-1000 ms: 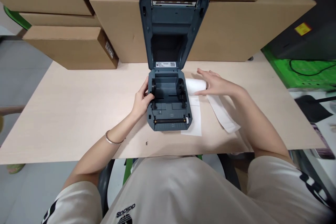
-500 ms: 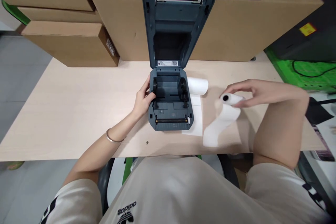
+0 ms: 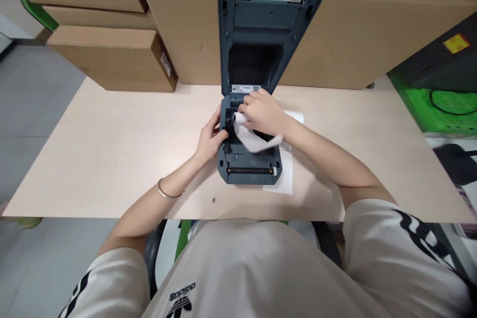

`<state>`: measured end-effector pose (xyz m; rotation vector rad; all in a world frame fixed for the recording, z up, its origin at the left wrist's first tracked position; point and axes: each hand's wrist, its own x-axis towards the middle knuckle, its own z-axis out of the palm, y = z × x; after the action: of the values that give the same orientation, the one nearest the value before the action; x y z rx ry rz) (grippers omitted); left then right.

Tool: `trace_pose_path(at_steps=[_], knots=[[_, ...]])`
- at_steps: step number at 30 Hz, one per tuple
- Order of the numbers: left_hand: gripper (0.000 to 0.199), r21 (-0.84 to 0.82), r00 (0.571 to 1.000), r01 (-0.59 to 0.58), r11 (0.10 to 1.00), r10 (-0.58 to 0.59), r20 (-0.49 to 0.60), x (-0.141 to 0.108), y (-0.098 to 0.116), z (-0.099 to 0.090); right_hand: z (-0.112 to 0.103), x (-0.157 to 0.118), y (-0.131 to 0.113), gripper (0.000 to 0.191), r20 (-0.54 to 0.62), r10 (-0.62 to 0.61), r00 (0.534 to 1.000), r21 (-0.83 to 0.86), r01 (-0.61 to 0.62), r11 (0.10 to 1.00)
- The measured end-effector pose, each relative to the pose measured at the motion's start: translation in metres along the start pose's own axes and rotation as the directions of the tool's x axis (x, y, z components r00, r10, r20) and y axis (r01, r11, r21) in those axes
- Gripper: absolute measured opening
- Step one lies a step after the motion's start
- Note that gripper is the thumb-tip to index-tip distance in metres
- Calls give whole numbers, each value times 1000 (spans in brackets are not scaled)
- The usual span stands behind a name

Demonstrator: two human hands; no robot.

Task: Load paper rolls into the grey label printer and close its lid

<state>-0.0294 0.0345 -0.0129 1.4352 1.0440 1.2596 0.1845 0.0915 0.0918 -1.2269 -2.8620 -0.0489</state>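
A dark grey-blue label printer (image 3: 246,176) stands on the table with its lid (image 3: 257,35) raised. My left hand (image 3: 211,141) grips the printer's left side wall, thumb over the rim. Inside the open bay, my right hand (image 3: 263,112) holds a small roll of white label paper (image 3: 240,118). Its loose strip curls down and to the right over the bay. My fingers cover the roll's right end. Partly behind my right forearm, a second white paper roll (image 3: 296,116) lies beside the printer, with a flat sheet of paper (image 3: 281,179) running forward from under it.
Cardboard boxes (image 3: 182,35) line the back of the wooden table (image 3: 149,124), and a smaller box (image 3: 112,62) stands at the back left. A tiny dark bit (image 3: 213,200) lies near the front edge. At the right is a green surface (image 3: 447,114) with a black cable.
My right hand has carried the small paper roll from the right of the printer leftward into its open bay. My left hand keeps its grip. The whole view has shifted slightly.
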Motion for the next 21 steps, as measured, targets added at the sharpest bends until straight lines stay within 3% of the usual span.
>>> trace_pose_path(at_steps=[4, 8, 11, 14, 18, 21], knots=[[93, 16, 1000, -22, 1000, 22, 12, 0, 3, -1, 9, 2, -5, 33, -45, 68, 997, -10, -68, 998], [93, 27, 999, 21, 999, -22, 24, 0, 7, -3, -3, -14, -5, 33, -70, 96, 993, 46, -93, 995], [95, 10, 999, 10, 1000, -11, 31, -1, 8, -2, -13, -33, -2, 48, -82, 49, 995, 393, -13, 920], [95, -12, 999, -25, 1000, 25, 44, -1, 6, -1, -13, -56, -7, 39, -121, -7, 993, 633, 83, 770], [100, -15, 996, 10, 1000, -8, 87, 1, 2, -4, 1, -93, -28, 23, -226, -20, 974, 600, 155, 785], [102, -4, 994, 13, 1000, -12, 106, 3, 1, -6, 13, -118, -40, 22, -335, -114, 935, 479, 273, 834]])
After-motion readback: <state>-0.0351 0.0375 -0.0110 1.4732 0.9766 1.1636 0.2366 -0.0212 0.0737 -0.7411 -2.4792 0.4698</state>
